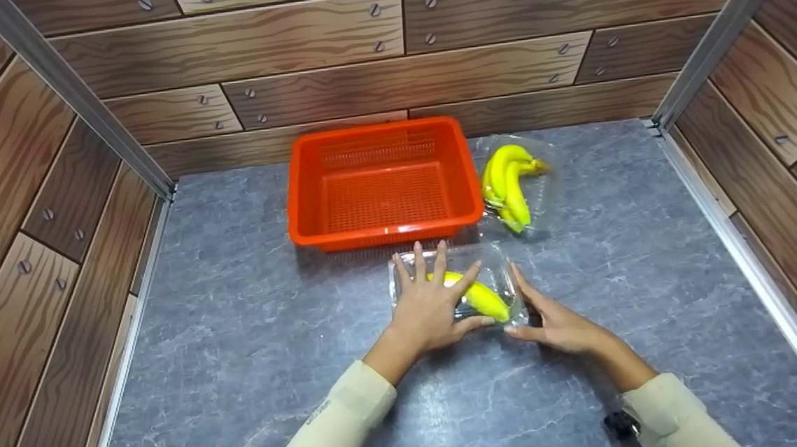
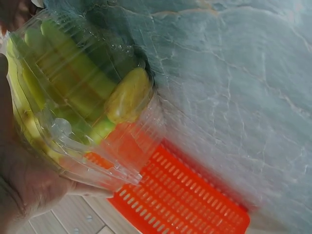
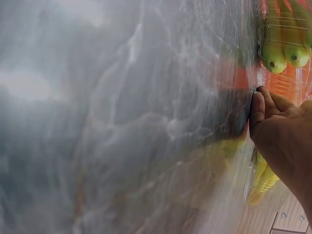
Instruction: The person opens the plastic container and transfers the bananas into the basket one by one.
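A clear plastic clamshell container (image 1: 496, 266) with bananas (image 1: 487, 301) inside lies in front of the red basket. My left hand (image 1: 426, 313) is spread over its lid, fingers straight toward the back edge and thumb near the front right. At the right front corner, my right hand (image 1: 563, 324) holds the container, fingers along its right side and thumb at its front. The left wrist view shows the bananas (image 2: 73, 73) through the ribbed plastic, beside the left palm. In the right wrist view the right fingertips (image 3: 261, 97) are at the container's edge, close over the tabletop.
The red perforated basket (image 1: 385, 235) stands against the back wall, just behind the container. To its right lies another clear container (image 1: 540, 196) with bananas (image 1: 508, 181). Wood-patterned panels (image 1: 315, 40) enclose the grey marbled tabletop (image 1: 238, 333) at the back and sides.
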`<state>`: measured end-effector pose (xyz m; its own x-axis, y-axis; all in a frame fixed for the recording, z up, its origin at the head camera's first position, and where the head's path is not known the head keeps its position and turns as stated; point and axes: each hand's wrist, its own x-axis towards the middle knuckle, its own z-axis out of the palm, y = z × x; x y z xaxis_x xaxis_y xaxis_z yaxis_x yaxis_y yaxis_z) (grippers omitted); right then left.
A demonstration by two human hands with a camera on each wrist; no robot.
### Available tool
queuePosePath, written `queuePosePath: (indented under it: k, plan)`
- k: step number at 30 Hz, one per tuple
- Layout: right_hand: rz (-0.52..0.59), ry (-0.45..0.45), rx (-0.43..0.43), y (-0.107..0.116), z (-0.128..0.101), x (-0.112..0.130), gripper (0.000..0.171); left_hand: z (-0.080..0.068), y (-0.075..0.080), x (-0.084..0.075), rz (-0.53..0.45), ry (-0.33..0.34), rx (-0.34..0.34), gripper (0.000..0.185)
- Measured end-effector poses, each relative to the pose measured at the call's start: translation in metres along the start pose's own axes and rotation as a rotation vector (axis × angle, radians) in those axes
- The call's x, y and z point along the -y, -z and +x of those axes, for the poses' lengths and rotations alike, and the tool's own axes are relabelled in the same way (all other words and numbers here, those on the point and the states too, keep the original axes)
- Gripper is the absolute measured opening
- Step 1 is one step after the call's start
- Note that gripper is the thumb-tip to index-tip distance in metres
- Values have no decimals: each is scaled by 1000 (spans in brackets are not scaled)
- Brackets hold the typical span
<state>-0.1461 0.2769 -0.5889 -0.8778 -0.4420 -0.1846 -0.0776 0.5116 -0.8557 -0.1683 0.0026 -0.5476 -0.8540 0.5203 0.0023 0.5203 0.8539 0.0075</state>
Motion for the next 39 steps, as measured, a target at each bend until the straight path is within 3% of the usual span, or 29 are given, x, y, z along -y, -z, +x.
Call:
queuePosePath:
  k: [9,22,39]
  plan:
    - [49,-6,5,-1,4,3,111,2,3,0,-21,4,15,89]
    - [2,-37,4,-1,0,4,110,2,3,-4,-4,9,53,84]
    - [-23,-44,28,0,0,5,113,3,2,-5,29,-4,42,82]
